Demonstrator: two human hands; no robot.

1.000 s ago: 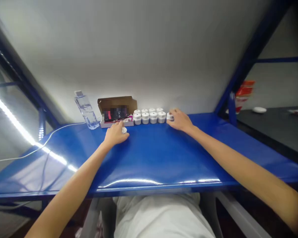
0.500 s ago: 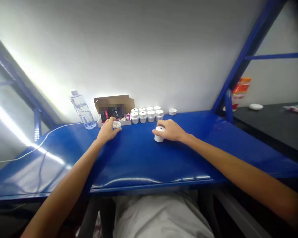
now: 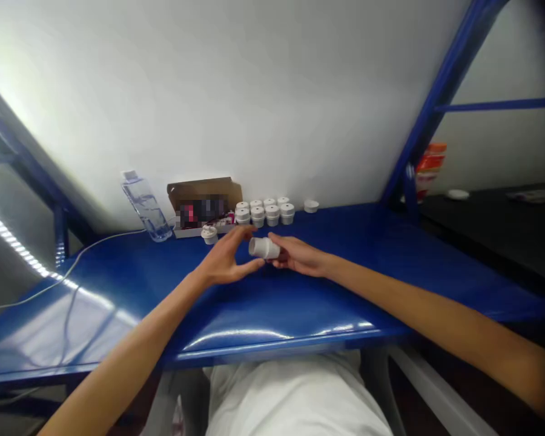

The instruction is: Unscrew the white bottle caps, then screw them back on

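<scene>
My right hand (image 3: 295,254) grips a white cylindrical plastic piece (image 3: 264,247), held on its side above the table with its round end facing left. My left hand (image 3: 229,257) is open, thumb and fingers apart on either side of that end. Its thumb tip comes close to the piece's lower edge; whether it touches, I cannot tell. Behind my left hand a white round piece (image 3: 209,235), its top uneven, stands in front of the open cardboard box (image 3: 204,186). Several similar white capped pieces (image 3: 272,214) stand in two rows against the wall.
A clear bottle (image 3: 148,209) leans left of the box, with a white cable (image 3: 95,243) trailing from it across the blue table (image 3: 345,266). A small white cap-like part (image 3: 311,206) lies right of the rows. Blue frame posts (image 3: 429,109) rise at both sides.
My left hand has let go of the round piece by the box and moved right. My right hand has lifted the cylindrical piece and tipped it sideways, moving it left.
</scene>
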